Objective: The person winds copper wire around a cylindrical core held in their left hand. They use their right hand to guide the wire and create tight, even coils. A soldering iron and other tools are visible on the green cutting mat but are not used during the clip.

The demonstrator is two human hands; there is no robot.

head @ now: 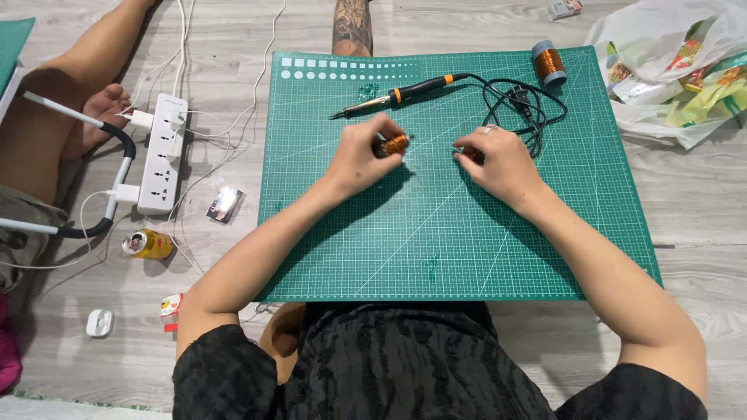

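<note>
My left hand (362, 155) is closed around a small coil of copper wire (395, 144) and holds it just above a green cutting mat (436, 233). To its right, my right hand (498, 159), with a ring on one finger, has its fingers pinched together on something small that I cannot make out. Beyond the hands, a soldering iron (397, 95) with a black and orange handle lies on the mat, and its black cable (521, 105) loops toward my right hand. A spool of copper wire (549, 64) stands at the mat's far right corner.
On the wooden floor to the left lie a white power strip (163, 152) with plugs, a yellow can (148, 244), a small shiny packet (225, 204) and a white earbud case (99, 322). Another person's leg (70, 117) rests far left. A plastic bag (677, 70) lies far right.
</note>
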